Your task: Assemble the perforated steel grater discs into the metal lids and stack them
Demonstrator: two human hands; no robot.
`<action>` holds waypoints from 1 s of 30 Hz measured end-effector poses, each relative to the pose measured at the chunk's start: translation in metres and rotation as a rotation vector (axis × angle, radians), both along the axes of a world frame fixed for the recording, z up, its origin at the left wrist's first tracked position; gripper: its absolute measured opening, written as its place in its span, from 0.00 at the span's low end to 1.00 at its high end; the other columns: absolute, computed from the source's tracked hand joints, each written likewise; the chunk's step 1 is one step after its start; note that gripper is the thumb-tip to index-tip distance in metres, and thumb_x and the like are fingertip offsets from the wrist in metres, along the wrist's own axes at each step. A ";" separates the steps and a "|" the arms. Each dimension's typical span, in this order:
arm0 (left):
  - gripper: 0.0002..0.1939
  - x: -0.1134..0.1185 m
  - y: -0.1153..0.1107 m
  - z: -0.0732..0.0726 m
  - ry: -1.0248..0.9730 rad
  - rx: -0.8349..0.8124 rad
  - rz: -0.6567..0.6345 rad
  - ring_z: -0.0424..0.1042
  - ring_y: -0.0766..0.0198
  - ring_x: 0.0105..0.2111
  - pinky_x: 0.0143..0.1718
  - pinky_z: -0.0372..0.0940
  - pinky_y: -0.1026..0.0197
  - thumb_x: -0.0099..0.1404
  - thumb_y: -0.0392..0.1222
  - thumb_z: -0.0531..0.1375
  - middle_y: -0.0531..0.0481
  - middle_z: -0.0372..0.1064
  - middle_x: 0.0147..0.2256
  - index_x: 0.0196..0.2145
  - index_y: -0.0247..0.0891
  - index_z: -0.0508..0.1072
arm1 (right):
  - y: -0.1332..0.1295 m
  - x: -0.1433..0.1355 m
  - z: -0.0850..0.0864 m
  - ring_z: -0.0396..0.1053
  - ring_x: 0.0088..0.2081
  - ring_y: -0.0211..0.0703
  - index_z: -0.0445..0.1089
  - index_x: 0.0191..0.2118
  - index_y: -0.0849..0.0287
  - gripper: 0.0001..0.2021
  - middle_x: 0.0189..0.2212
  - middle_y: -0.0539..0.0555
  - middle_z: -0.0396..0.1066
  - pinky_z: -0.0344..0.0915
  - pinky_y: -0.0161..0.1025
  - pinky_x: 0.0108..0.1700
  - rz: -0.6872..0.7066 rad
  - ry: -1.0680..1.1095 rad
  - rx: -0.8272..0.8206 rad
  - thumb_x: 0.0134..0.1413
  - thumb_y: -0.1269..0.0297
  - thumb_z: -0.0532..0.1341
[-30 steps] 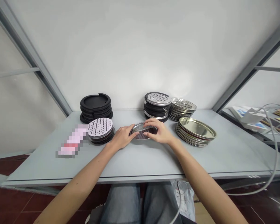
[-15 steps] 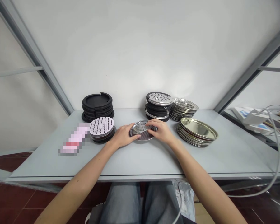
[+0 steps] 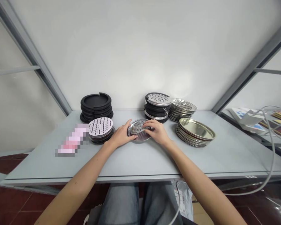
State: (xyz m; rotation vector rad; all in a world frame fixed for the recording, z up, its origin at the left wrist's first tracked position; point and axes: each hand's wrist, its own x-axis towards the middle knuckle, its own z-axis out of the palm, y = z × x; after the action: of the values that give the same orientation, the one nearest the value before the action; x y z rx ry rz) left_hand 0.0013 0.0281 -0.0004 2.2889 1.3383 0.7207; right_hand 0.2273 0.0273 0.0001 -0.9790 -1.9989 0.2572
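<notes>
A round metal tray (image 3: 142,137) lies on the table between my hands. My left hand (image 3: 122,134) grips its left rim, thumb at the front and fingers behind. Over the tray, my right hand (image 3: 155,130) pinches the right side of a perforated metal grater disc (image 3: 137,126), which sits tilted inside the rim. To the left is a stack topped by a grater disc with dark slots (image 3: 100,126). Gold-coloured round lids (image 3: 196,128) are piled at the right.
Black rings (image 3: 96,101) are stacked at the back left. Behind the tray stand black rings topped with a grater disc (image 3: 158,99), beside stacked silver graters (image 3: 183,106). A white cable (image 3: 273,150) hangs at the right. A pink blurred item (image 3: 72,139) lies left.
The view has shifted slightly. My right hand has raised the near right part of the grater disc a little, tilting it more. My left hand stays at the tray's rim.
</notes>
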 end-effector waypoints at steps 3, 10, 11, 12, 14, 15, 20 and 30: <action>0.48 0.000 0.001 -0.002 -0.023 -0.020 0.011 0.65 0.49 0.55 0.55 0.59 0.50 0.55 0.51 0.65 0.40 0.64 0.56 0.66 0.38 0.45 | 0.001 0.000 0.002 0.71 0.42 0.46 0.75 0.36 0.57 0.06 0.38 0.56 0.74 0.66 0.44 0.48 0.016 0.057 0.030 0.52 0.67 0.62; 0.52 -0.003 0.004 -0.010 0.004 0.006 0.027 0.63 0.46 0.57 0.56 0.58 0.48 0.54 0.51 0.65 0.35 0.61 0.57 0.66 0.36 0.40 | 0.005 0.008 0.010 0.72 0.34 0.44 0.75 0.36 0.58 0.09 0.34 0.54 0.76 0.68 0.41 0.40 -0.179 0.309 -0.011 0.54 0.60 0.61; 0.51 -0.003 0.005 -0.012 0.010 0.017 0.026 0.63 0.46 0.56 0.56 0.58 0.48 0.55 0.51 0.65 0.35 0.61 0.57 0.66 0.36 0.41 | 0.005 0.009 0.010 0.72 0.34 0.44 0.75 0.36 0.58 0.09 0.34 0.55 0.76 0.68 0.41 0.39 -0.192 0.334 -0.027 0.53 0.59 0.61; 0.50 -0.003 0.005 -0.013 0.017 0.031 0.019 0.63 0.46 0.56 0.56 0.58 0.48 0.55 0.51 0.65 0.35 0.61 0.57 0.66 0.35 0.41 | 0.006 0.010 0.010 0.72 0.34 0.44 0.75 0.36 0.58 0.10 0.34 0.55 0.76 0.68 0.40 0.39 -0.196 0.352 -0.040 0.53 0.59 0.61; 0.47 -0.002 0.005 -0.014 0.028 0.076 0.008 0.62 0.47 0.57 0.56 0.59 0.48 0.57 0.49 0.64 0.35 0.60 0.58 0.66 0.34 0.45 | 0.006 0.010 0.010 0.72 0.34 0.44 0.75 0.36 0.59 0.10 0.34 0.55 0.76 0.69 0.40 0.39 -0.188 0.365 -0.061 0.52 0.59 0.62; 0.44 -0.001 0.005 -0.013 0.028 0.108 0.006 0.61 0.47 0.57 0.56 0.58 0.48 0.58 0.49 0.63 0.35 0.59 0.58 0.65 0.34 0.47 | 0.006 0.010 0.010 0.72 0.34 0.44 0.75 0.36 0.59 0.10 0.34 0.55 0.76 0.69 0.40 0.39 -0.184 0.370 -0.065 0.52 0.58 0.62; 0.23 0.006 0.001 -0.008 -0.114 0.302 0.067 0.67 0.54 0.53 0.55 0.61 0.52 0.65 0.47 0.57 0.39 0.67 0.52 0.55 0.34 0.65 | 0.002 0.006 0.013 0.72 0.35 0.43 0.75 0.36 0.58 0.10 0.34 0.55 0.76 0.68 0.40 0.40 -0.197 0.416 -0.005 0.53 0.58 0.62; 0.14 0.013 -0.002 0.002 -0.376 0.262 0.076 0.74 0.60 0.37 0.40 0.68 0.60 0.64 0.47 0.58 0.46 0.76 0.39 0.43 0.36 0.74 | 0.007 0.006 0.014 0.72 0.31 0.43 0.76 0.35 0.59 0.15 0.31 0.54 0.76 0.68 0.40 0.35 -0.073 0.743 -0.343 0.44 0.53 0.68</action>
State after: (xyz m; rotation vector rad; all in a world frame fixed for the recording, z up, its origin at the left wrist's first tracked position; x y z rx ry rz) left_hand 0.0148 0.0258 0.0012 2.1515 1.2138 1.3447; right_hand 0.2329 0.0341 0.0144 -0.9726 -1.2562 0.8149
